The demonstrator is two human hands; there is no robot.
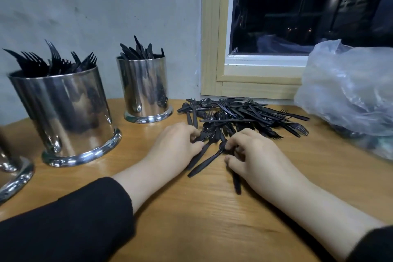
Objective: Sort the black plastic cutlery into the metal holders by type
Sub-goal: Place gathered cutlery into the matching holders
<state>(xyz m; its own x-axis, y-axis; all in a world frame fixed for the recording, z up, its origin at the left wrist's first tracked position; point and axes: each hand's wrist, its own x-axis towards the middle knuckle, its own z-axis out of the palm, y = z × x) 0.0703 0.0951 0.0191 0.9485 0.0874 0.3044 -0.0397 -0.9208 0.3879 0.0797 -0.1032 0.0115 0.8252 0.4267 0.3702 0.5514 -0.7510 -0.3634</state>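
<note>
Left hand (178, 147) and right hand (253, 155): fingers curled, each pinching pieces from heaped black plastic cutlery (244, 115); two shiny steel cylindrical holders (63, 112) left of them.

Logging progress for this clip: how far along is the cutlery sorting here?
Partly done. The fork holder already stands full of forks, and the knife holder has knives in it. In hand: the left hand and right hand each pinch pieces at the near edge of the pile. Left: that sizeable mixed pile, still unsorted on the table.
</note>
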